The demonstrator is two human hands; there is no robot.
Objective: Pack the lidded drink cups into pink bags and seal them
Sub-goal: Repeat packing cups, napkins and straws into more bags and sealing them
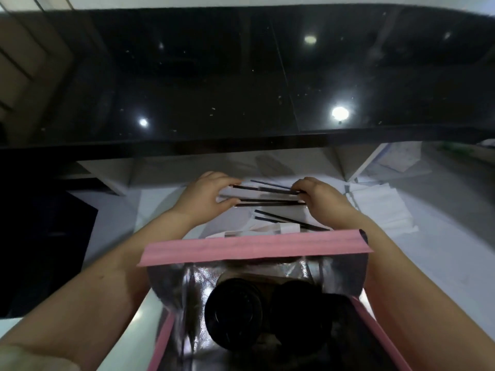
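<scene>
Beyond the open pink bag (254, 249), both forearms reach forward over the table (428, 263). The left hand (211, 192) and right hand (318, 194) each grip one end of a bundle of black straws (267, 195) held level between them. Two black-lidded cups (234, 314) stand side by side inside the bag's silver lining; a loose straw (289, 219) lies just past its folded rim, white paper sheets (380, 207) lie to the right, and a dark glossy ledge (241, 76) overhangs the far side.

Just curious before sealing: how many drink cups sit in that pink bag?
2: the left cup and the right cup, side by side inside the pink bag. Others may be hidden deeper.
</scene>
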